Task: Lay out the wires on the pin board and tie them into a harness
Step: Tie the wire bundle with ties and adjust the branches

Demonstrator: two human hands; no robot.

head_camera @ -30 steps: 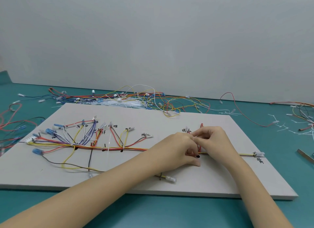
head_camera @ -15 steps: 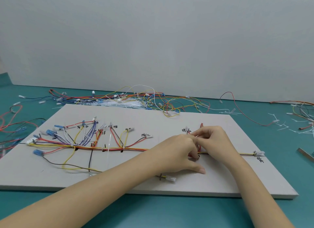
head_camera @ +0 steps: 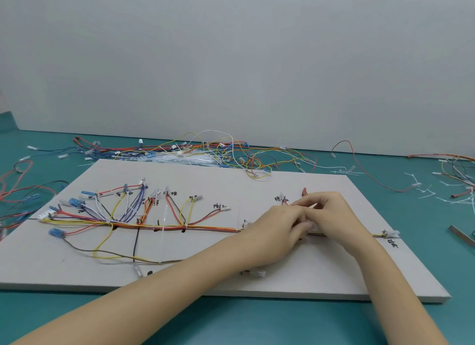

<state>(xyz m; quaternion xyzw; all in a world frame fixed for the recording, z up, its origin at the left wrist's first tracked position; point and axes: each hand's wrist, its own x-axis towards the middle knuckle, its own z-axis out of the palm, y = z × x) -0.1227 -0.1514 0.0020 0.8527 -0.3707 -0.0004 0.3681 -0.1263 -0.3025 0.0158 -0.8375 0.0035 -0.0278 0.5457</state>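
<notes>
Loose wires (head_camera: 205, 151) heaped at twelve o'clock on the teal desk (head_camera: 257, 324), cut ties (head_camera: 421, 190) scattered at two o'clock. On the board (head_camera: 308, 280) the harness (head_camera: 180, 227) runs nine to three, branches fanning up at ten o'clock. Both hands meet over its right stretch, hiding it — left hand (head_camera: 280, 229) and right hand (head_camera: 331, 213) curled, fingers pinching a thin white tie (head_camera: 309, 206) at the bundle.

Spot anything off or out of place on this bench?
No damage shows. Cut tie ends litter the green table right of the pin board, spare wires lie tangled behind it, and one yellow wire loops loose below the trunk.
</notes>
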